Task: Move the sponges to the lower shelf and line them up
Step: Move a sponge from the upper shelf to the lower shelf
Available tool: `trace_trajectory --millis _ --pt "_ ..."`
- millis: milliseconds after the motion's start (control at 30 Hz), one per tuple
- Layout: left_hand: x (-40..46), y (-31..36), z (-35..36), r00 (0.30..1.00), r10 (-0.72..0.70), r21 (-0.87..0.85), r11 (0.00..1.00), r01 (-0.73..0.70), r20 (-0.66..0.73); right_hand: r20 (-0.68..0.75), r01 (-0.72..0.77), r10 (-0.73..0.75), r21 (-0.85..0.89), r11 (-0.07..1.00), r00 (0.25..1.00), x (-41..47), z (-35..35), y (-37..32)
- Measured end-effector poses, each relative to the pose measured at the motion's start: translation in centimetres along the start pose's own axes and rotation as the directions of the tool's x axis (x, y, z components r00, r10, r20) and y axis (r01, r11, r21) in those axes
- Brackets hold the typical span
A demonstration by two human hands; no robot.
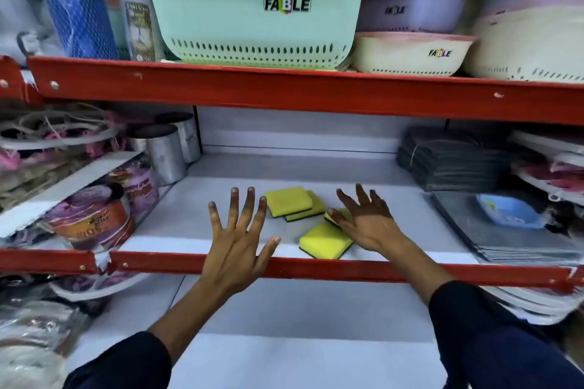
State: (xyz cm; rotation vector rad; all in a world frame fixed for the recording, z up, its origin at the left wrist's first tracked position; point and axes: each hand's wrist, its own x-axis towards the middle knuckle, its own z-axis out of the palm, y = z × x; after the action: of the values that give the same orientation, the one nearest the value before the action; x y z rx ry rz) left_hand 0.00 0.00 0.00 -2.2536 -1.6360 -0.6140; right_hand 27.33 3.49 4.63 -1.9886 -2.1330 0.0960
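right hand [366,224] covers most of one yellow sponge [335,215], so only a corner shows. another sponge [325,240] sits just below its thumb, and two stacked sponges [292,204] lie between the hands. left hand [238,235] is spread wide, holding nothing, same for the right. white shelf [177,230] with red rails [316,93], the lower shelf [300,325] under the forearms.

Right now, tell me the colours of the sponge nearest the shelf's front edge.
Yellow on top, dark green underneath: the sponge, head view.
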Motion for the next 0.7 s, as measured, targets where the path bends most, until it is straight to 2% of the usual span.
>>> trace_trajectory --millis 133,333,433,500,600,700 --pt "0.3 -1.4 1.5 0.999 -0.02 0.039 0.999 0.019 0.037 0.198 -0.114 0.11 0.008 0.993 0.974 1.1 0.1 0.2" --pt "0.4 -2.3 2.2 0.996 -0.018 0.022 1.0 0.016 0.09 0.218 -0.112 0.105 0.021 0.993 0.97 1.7 0.3 0.6" --pt "0.4 -2.3 2.0 0.994 -0.009 0.03 1.0 0.006 0.107 0.054 -0.041 0.037 0.071 0.997 0.998 0.4 0.2 0.0" --pt "0.3 -2.5 1.9 0.994 -0.006 0.017 1.0 0.004 0.113 -0.097 0.089 -0.082 0.075 0.993 0.992 -1.0 0.0 -0.8" --pt "0.2 -3.0 1.7 0.992 -0.019 0.038 0.999 0.014 0.127 -0.271 0.308 -0.293 0.012 0.951 0.917 -3.6 0.1 -2.3" --pt "0.0 -3.1 1.6 0.99 -0.024 0.026 0.999 0.021 0.138 -0.307 0.492 -0.491 -0.08 0.867 0.815 -5.9 1.2 -3.7"
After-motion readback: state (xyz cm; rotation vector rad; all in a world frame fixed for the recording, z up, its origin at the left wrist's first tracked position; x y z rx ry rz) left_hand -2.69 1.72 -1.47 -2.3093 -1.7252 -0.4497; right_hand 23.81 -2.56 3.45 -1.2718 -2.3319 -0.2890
